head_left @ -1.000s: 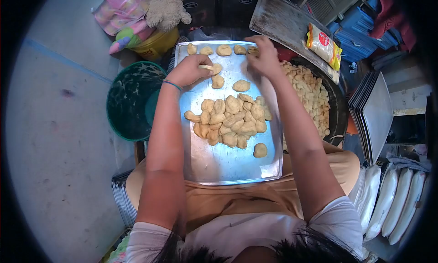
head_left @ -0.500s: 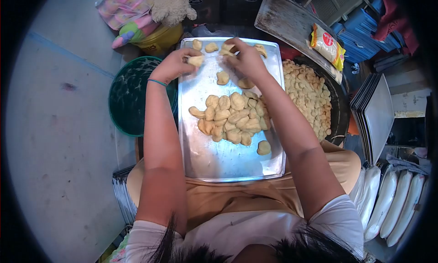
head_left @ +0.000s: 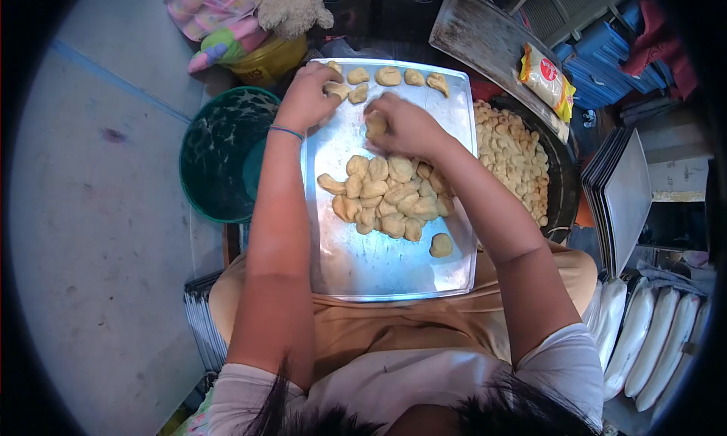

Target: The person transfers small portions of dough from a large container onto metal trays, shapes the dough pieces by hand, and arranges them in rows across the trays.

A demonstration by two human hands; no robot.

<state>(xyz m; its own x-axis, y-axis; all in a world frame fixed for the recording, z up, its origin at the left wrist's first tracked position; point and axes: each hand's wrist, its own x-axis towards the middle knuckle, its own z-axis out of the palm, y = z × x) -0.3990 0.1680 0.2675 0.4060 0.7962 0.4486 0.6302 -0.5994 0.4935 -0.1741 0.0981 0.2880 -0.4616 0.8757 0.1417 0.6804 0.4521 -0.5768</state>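
A metal tray rests on my lap, with a heap of dough pieces at its middle and a lone piece below the heap. Along the far edge lies a row of pieces. My left hand is at the tray's far left corner, its fingers closed on a dough piece beside another one. Above the heap, my right hand grips a dough piece between thumb and fingers, slightly blurred.
A green tub stands left of the tray. To the right are a round black pan full of small pieces, a yellow packet on a worn board, stacked trays and white filled bags.
My right hand has moved from the far row back toward the heap and grips a piece. My left hand has shifted to the far left corner. Pieces now form a row along the far edge.
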